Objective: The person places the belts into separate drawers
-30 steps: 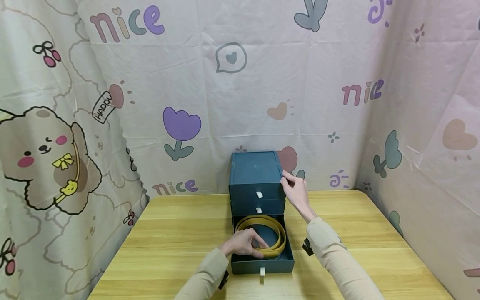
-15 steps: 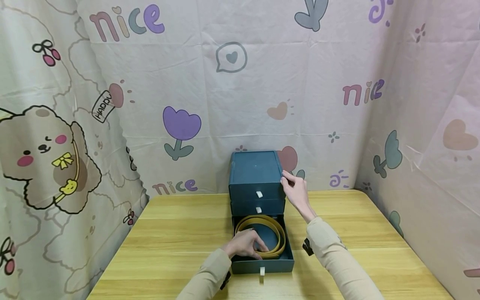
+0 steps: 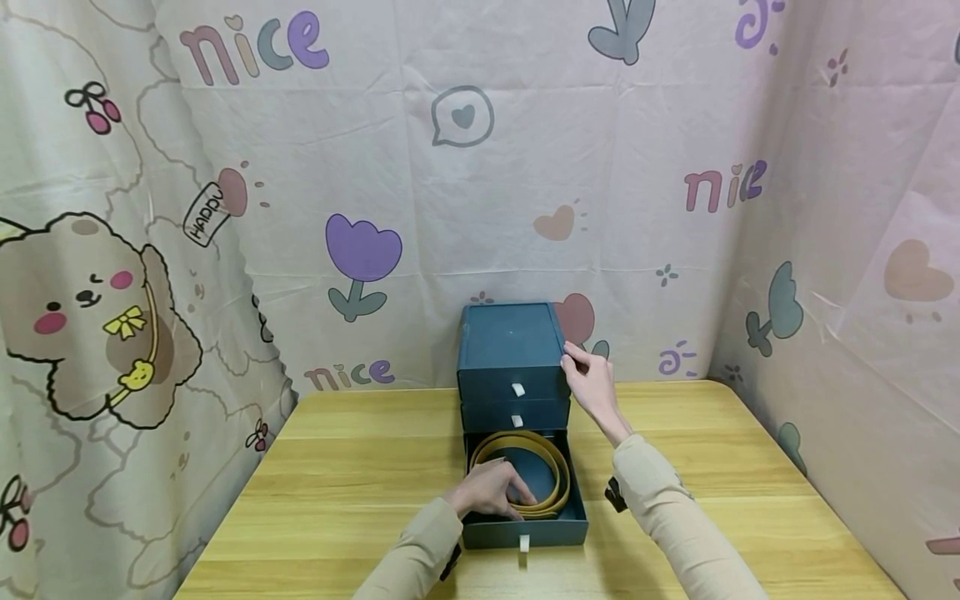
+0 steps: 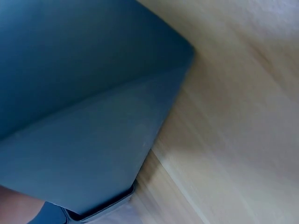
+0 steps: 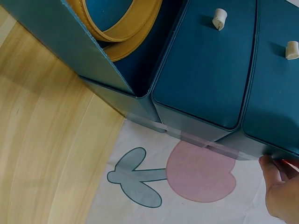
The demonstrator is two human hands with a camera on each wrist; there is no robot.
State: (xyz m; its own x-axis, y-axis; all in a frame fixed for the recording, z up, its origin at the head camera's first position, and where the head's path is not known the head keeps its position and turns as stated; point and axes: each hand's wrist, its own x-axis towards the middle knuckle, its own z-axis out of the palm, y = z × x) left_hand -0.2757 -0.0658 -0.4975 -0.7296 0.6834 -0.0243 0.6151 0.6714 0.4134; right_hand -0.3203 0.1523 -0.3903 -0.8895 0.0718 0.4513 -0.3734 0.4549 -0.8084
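Observation:
A tan coiled belt [image 3: 558, 467] lies in the pulled-out bottom drawer [image 3: 555, 533] of a dark blue drawer box [image 3: 513, 333]. My left hand [image 3: 491, 487] reaches into that drawer from the left and pinches the front of the coil, fingers inside the loop and thumb on the outer side. In the left wrist view the drawer's side wall [image 4: 88, 149] hides most of this hand. My right hand [image 3: 592, 379] rests its fingertips against the upper right side of the box. Seen from the right wrist, the belt [image 5: 121, 35] forms overlapping loops.
Two upper drawers with white pull tabs [image 3: 518, 389] are closed. The box stands at the back of a wooden table [image 3: 360, 467], close to a printed cloth [image 3: 465, 208]. Similar cloth hangs on both sides.
My left hand has shifted slightly right on the belt, and the coil's front strands have settled a little. My right hand and the drawer box have stayed put.

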